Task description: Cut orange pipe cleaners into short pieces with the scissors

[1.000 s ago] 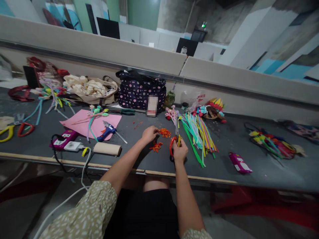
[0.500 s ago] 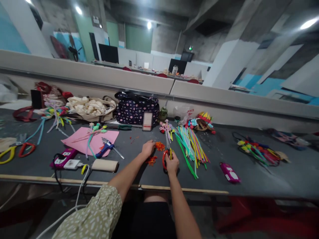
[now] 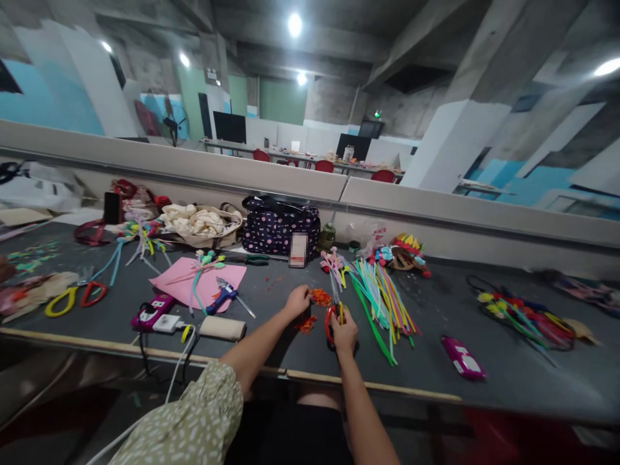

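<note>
My right hand (image 3: 345, 332) is wrapped round the handles of a pair of scissors (image 3: 334, 284) with red and yellow grips. The blades point away from me, just right of a pile of orange clippings (image 3: 320, 297). At that pile's left edge, my left hand (image 3: 298, 301) has its fingers drawn together; whatever they pinch is too small to make out. A second heap of orange clippings (image 3: 306, 325) lies nearer me, between the hands. Beyond the scissor tips rests a small bunch of pink fuzzy-stem flowers (image 3: 332, 260).
Long pipe cleaners (image 3: 382, 294) lie right of the scissors, with a purple device (image 3: 463, 357) farther right. To the left are a cardboard roll (image 3: 222, 329), a blue glue gun (image 3: 225, 294) on pink paper (image 3: 181, 274), and other scissors (image 3: 62, 302). A dark patterned bag (image 3: 281, 226) stands behind.
The camera has turned, so the whole scene sits lower and farther right. Both hands stay almost in place beside the orange clippings, the right still holding the scissors.
</note>
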